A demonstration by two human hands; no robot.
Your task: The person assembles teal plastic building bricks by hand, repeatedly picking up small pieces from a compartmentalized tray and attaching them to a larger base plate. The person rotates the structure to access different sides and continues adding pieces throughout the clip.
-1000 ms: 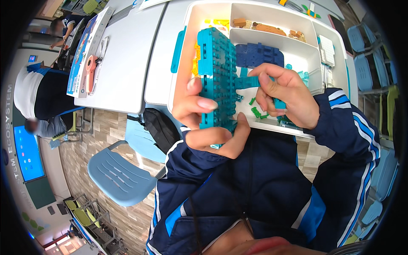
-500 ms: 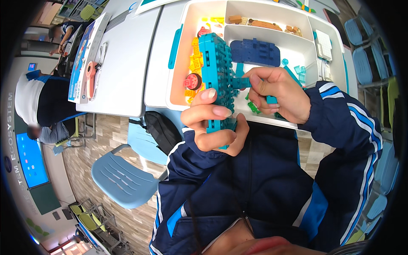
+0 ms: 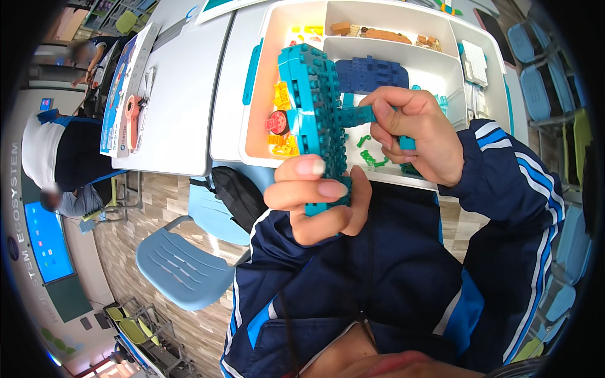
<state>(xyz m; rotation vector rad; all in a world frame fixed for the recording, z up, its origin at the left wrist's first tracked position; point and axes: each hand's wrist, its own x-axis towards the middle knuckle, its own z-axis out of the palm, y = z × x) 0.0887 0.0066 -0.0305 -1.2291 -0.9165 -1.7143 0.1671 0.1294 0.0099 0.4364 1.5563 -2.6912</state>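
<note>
My left hand is closed around the lower end of a long teal brick assembly, held upright over the tray. Its studs face right. From that studded side a short teal brick sticks out, its other end pinched between the thumb and fingers of my right hand. Whether this brick is pressed onto the studs or only touches them, I cannot tell. A second small teal piece shows under the curled fingers of my right hand.
Beneath my hands is a white compartment tray with yellow bricks, a red-and-black wheel, a dark blue plate, green pieces and brown pieces. A blue chair and black backpack are at left.
The teal assembly has shifted a little left, tilting its top further that way. My right hand still pinches the short brick, which now shows more of its length.
</note>
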